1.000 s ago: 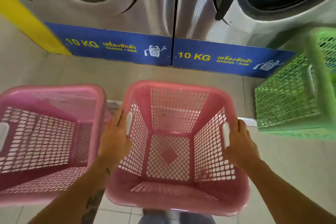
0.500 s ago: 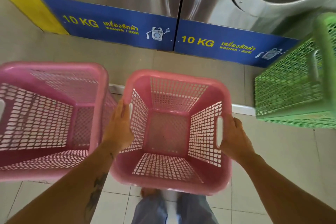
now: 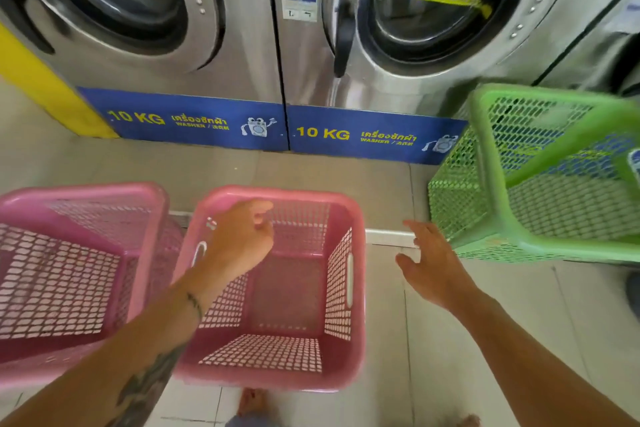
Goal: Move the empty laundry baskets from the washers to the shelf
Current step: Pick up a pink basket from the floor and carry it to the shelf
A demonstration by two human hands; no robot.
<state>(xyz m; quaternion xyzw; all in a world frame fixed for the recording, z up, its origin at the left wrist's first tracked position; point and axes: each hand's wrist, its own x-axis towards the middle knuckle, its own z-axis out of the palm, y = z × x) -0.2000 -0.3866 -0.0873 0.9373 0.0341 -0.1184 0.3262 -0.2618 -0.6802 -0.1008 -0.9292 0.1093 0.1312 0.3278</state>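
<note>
Two washers stand side by side at the back, left washer (image 3: 138, 45) and right washer (image 3: 415, 45). On the floor (image 3: 311, 170) before them sit three baskets in a row: left basket (image 3: 69, 288), middle basket (image 3: 287, 354) just beside it, right basket (image 3: 540, 191) apart, tilted. Left hand (image 3: 239, 239) over the middle basket, right hand (image 3: 433, 267) between middle and right.

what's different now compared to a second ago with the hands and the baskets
Both hands let go of the middle pink basket. The left hand now hovers over its opening; the right hand has swung out, open, toward the green basket. All three baskets stay on the floor.
</note>
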